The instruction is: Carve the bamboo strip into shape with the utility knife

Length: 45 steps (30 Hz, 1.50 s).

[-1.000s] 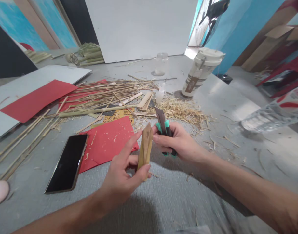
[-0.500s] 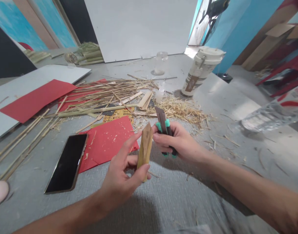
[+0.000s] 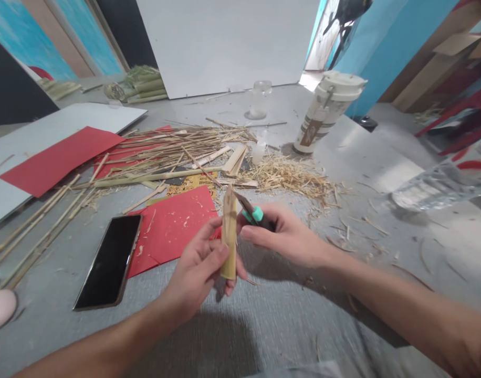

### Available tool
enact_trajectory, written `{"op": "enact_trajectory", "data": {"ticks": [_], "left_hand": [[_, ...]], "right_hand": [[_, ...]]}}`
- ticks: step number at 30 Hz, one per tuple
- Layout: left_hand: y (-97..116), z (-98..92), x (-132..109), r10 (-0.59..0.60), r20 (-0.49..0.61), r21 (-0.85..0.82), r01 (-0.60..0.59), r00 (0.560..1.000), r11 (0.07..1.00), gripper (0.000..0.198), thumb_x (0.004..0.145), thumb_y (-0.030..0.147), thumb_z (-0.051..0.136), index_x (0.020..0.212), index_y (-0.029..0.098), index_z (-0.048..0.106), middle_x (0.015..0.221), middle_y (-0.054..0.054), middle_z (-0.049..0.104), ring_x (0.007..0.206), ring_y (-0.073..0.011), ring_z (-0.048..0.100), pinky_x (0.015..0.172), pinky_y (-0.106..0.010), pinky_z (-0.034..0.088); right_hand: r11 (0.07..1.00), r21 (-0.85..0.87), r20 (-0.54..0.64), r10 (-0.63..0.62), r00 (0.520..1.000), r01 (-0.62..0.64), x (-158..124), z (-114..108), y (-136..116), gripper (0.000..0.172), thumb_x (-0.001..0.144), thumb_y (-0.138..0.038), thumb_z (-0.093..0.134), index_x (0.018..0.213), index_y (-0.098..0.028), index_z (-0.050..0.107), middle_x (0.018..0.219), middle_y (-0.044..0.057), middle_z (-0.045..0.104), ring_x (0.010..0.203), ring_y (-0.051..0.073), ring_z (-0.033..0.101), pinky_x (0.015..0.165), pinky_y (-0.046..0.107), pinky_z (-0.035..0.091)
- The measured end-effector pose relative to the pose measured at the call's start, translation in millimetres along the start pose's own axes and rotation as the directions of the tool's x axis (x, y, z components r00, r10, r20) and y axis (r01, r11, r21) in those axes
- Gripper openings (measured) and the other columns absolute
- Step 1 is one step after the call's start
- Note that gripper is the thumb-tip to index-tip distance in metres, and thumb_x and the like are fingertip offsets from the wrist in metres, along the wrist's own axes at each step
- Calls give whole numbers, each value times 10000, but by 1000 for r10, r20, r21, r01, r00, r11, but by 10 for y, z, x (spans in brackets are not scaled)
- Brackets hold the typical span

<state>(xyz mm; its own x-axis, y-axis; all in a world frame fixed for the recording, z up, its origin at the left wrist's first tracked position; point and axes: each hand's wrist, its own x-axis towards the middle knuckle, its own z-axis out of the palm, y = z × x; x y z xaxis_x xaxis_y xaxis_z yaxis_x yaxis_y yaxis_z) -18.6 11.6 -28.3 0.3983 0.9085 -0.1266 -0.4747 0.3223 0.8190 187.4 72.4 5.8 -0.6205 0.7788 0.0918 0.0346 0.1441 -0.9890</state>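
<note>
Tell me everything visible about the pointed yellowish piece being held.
The pointed piece is a narrow strip, yellowish near its lower end and browner toward the tip; it looks like bamboo or wood. Its far end tapers to a point; the near end looks blunt. It stands nearly upright in the picture, tip uppermost, held over the grey surface. The left grip holds it, thumb on its lower left side. A cutter blade is beside its tip; contact is unclear.
</note>
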Motion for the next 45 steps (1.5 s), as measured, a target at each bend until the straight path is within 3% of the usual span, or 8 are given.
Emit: {"op": "enact_trajectory", "data": {"ticks": [8,17,30,33,35,38,41,45], "left_hand": [[106,12,89,2,-86,-227,-22,996,974,308,947,390,850,984,172,636,725,29,671,573,-59,582,522,-124,481],[48,-18,59,-15,-17,-223,10,1000,975,325,939,435,856,919,161,682,687,24,686,509,-56,564,475,-123,488],[-50,-72,28,1,172,-247,42,985,968,215,1052,385,716,1045,171,701,752,13,707,521,-63,595,489,-129,532],[-149,-54,-60,-43,292,-177,98,955,979,249,1031,401,744,1013,160,684,746,-2,722,519,-73,625,508,-146,550],[-223,-21,-131,-154,420,-108,218,894,970,296,1021,431,753,991,151,664,719,-23,722,529,-96,657,540,-176,573],[-268,12,-174,-156,417,-137,232,895,963,312,1030,454,733,978,160,644,737,-32,729,521,-97,652,548,-190,578],[-229,-12,-121,-47,348,-191,120,936,974,259,1041,413,723,988,172,648,756,-10,721,520,-78,622,525,-162,554],[-176,-60,-44,4,307,-201,61,952,978,248,1057,413,697,996,178,645,765,-2,714,523,-71,606,514,-148,534]], "right_hand": [[731,-641,69,-248,966,233,-41,-232,112,269,1029,-470,573,901,-242,513,710,-32,495,609,146,412,600,314,250],[628,-700,180,-306,935,340,-33,-198,125,320,1074,-500,553,900,-237,495,739,-20,499,613,140,413,592,309,245],[465,-820,105,-451,886,333,-56,-172,72,354,1107,-530,519,914,-233,540,724,-6,552,608,151,458,579,320,280],[502,-840,-72,-478,875,206,-42,-277,52,386,1116,-530,501,855,-246,483,672,-34,488,557,134,411,564,316,277],[544,-835,-227,-480,847,84,-29,-411,47,415,1113,-528,509,808,-254,443,626,-53,422,526,127,364,559,322,263],[610,-792,-352,-490,798,26,-23,-581,43,446,1115,-552,479,783,-255,454,620,-49,410,543,136,378,575,335,272],[682,-730,-386,-471,793,50,-33,-575,18,453,1114,-567,459,798,-246,508,655,-36,455,575,140,416,591,337,297],[783,-610,-288,-362,886,122,-49,-345,-46,375,1039,-510,616,797,-234,541,669,-51,455,602,126,399,585,315,314]]}}
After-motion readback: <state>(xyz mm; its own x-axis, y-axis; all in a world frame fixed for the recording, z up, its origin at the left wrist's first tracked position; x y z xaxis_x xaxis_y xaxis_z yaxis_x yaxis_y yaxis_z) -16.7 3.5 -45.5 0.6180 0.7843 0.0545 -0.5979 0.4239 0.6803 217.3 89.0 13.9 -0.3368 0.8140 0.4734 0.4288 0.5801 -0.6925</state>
